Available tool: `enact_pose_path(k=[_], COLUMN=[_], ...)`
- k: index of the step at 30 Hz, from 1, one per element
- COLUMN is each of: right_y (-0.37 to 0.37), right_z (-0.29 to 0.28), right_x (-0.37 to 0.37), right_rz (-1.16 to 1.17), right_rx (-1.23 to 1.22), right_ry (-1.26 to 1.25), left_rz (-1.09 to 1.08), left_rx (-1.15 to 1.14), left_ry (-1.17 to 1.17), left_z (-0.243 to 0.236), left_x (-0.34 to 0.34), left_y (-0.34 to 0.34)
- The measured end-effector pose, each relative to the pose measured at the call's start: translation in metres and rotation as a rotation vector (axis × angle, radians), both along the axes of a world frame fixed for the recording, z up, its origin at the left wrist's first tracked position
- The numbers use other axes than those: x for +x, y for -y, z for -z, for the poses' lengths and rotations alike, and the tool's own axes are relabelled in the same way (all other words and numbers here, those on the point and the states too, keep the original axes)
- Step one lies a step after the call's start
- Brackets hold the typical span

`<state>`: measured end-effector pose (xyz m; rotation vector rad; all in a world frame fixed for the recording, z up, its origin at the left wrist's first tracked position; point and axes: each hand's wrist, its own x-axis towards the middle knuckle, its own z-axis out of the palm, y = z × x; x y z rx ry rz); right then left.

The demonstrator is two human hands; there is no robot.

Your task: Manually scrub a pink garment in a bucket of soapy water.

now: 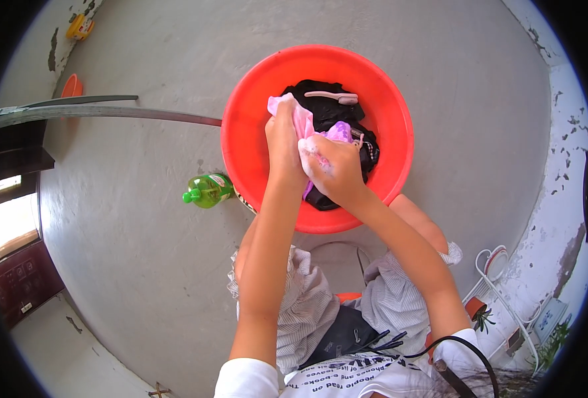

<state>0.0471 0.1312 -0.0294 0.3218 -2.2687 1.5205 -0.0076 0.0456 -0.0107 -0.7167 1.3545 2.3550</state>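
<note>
Both my hands are over a round red basin (247, 132) on the grey floor. My left hand (282, 139) and my right hand (330, 169) each grip a soapy pink cloth (302, 118), bunched between them. Suds cover the knuckles of my right hand. Dark clothes (324, 113) lie in the basin under the cloth. A pink brush (334, 97) rests on top of them at the far side.
A green plastic bottle (208, 190) lies on the floor left of the basin. A dark pipe (108, 114) runs in from the left. An orange bowl (72, 86) and a yellow object (80, 26) sit far left. White wire frame (499, 278) stands at the right wall.
</note>
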Motion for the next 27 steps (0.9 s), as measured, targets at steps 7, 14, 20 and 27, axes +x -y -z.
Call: enact_pose_path(k=[7, 14, 20, 27], right_y=[-0.015, -0.020, 0.002, -0.006], right_z=[0.002, 0.014, 0.005, 0.001], right_x=[-0.014, -0.027, -0.002, -0.009], right_rz=[0.188, 0.236, 0.064, 0.162], right_rx=[-0.070, -0.352, -0.039, -0.121], right_ry=[0.257, 0.320, 0.103, 0.335], left_rz=[0.028, 0.045, -0.035, -0.001], left_rx=[0.028, -0.014, -0.055, -0.063], left_ry=[-0.011, 0.010, -0.024, -0.067], left_z=[0.001, 0.001, 0.000, 0.000], left_x=[0.020, 0.022, 0.001, 0.011], left_y=[-0.018, -0.029, -0.002, -0.012])
